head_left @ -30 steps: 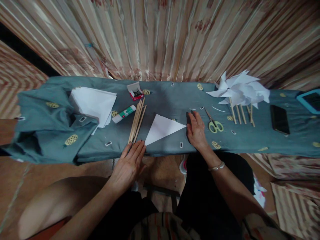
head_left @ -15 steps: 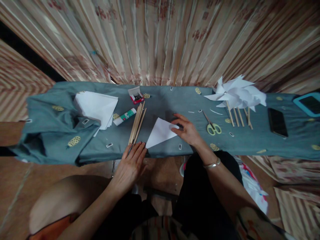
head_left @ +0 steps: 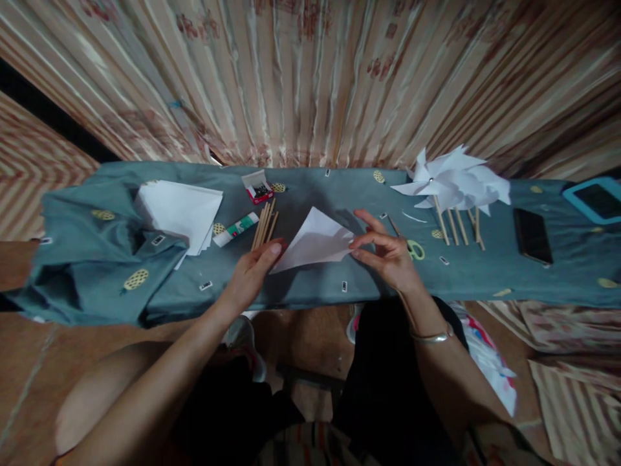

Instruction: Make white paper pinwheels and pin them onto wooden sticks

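A white folded sheet of paper (head_left: 317,239) is tilted up above the cloth in front of me. My right hand (head_left: 385,255) pinches its right corner between thumb and fingers, other fingers spread. My left hand (head_left: 255,268) is at the paper's left edge, thumb on top and fingers closed together; its fingertips are partly hidden. Just behind that hand lie several wooden sticks (head_left: 264,223), their near ends covered by it. Scissors with yellow-green handles (head_left: 416,249) lie beyond my right hand, partly hidden by it.
On the patterned cloth (head_left: 310,291) at left lie a stack of white paper (head_left: 187,213), a glue stick (head_left: 236,230) and a small red box of dark pins (head_left: 259,188). At right are white paper pinwheels (head_left: 458,178) on sticks, a black phone (head_left: 532,236) and a blue-framed device (head_left: 599,199). A curtain (head_left: 291,84) hangs behind.
The paper has risen from the cloth and tilted. My left hand has moved up to its left edge, over the stick ends; my right hand has shifted right, still gripping the corner.
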Tool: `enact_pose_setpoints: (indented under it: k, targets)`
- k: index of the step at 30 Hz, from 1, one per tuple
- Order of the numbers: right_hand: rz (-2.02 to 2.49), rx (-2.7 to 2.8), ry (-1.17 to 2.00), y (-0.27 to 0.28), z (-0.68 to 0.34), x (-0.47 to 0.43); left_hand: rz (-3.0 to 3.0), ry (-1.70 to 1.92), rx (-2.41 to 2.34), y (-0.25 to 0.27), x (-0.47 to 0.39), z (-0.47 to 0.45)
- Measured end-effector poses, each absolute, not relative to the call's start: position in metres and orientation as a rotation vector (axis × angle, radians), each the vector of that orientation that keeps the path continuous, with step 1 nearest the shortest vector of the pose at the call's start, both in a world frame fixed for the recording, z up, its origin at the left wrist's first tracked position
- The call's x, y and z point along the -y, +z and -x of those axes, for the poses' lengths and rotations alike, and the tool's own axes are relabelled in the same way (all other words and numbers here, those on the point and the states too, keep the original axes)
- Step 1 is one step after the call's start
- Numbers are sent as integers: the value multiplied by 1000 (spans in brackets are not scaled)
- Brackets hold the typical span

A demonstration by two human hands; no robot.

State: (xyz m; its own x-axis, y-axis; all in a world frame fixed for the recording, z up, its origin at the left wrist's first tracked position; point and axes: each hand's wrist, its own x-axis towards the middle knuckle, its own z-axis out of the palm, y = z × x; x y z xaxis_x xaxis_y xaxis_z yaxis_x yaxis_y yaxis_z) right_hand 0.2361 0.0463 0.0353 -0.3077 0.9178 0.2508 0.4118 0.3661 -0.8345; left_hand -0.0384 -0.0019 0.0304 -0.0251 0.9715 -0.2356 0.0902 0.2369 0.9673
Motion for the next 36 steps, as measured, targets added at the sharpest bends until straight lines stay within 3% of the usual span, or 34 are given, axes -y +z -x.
enact_pose_setpoints:
  k: [10, 25, 33, 36]
  targets:
    - [1152, 1870, 873, 48, -241, -39, -826, 666, -1071, 26, -2, 11]
    - [1270, 1152, 1037, 9, -239, -63, -677, 1389, -1247, 44, -41, 23]
    - [1387, 1704, 815, -3, -213, -56, -701, 1743, -1290, 57, -67, 48]
    - [1592, 2042, 461, 11, -224, -55, -799, 1719, -1373, 57, -68, 48]
